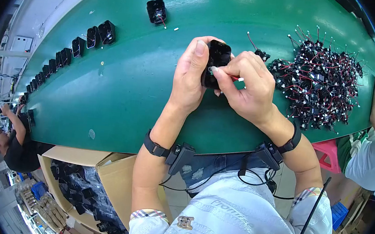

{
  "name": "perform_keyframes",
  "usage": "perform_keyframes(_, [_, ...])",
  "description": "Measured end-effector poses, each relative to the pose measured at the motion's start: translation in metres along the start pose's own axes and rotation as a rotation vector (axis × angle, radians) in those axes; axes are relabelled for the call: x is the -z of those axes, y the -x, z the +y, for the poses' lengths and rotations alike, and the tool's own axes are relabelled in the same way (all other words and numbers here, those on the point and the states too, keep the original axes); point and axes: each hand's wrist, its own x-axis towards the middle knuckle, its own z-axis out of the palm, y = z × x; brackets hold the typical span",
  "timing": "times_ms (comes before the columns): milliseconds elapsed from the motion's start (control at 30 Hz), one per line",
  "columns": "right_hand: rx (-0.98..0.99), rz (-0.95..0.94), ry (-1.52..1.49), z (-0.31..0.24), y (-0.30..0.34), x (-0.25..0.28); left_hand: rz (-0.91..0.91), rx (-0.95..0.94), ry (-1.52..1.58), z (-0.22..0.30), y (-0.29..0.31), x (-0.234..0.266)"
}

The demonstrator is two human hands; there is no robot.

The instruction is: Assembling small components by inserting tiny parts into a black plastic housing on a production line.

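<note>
My left hand (pixel 189 75) is wrapped round a black plastic housing (pixel 220 53) with rounded corners, holding it upright above the green table. My right hand (pixel 250 84) is closed in a pinch at the lower part of the housing. Between its thumb and forefinger a short red wire with a white connector (pixel 240 79) shows. What the fingertips grip is hidden. Just beyond the right hand, a small black part with a red wire (pixel 262 55) lies on the table, beside a big heap of similar wired parts (pixel 318 79).
Another black housing (pixel 156 11) with a red wire lies farther back. A row of black housings (pixel 78 47) curves along the left edge of the green table (pixel 131 98). An open carton (pixel 121 182) of black parts stands below left. Co-workers sit at both sides; a pink stool (pixel 328 155) is at right.
</note>
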Motion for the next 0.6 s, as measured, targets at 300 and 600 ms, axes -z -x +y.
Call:
perform_keyframes(300, [0.053, -0.024, 0.052, 0.001, 0.0, 0.0, 0.083, -0.006, 0.072, -0.001, 0.002, 0.0])
perform_keyframes(600, [0.097, -0.1, 0.01, 0.012, -0.004, 0.004, 0.088, 0.12, -0.075, 0.003, 0.002, 0.001])
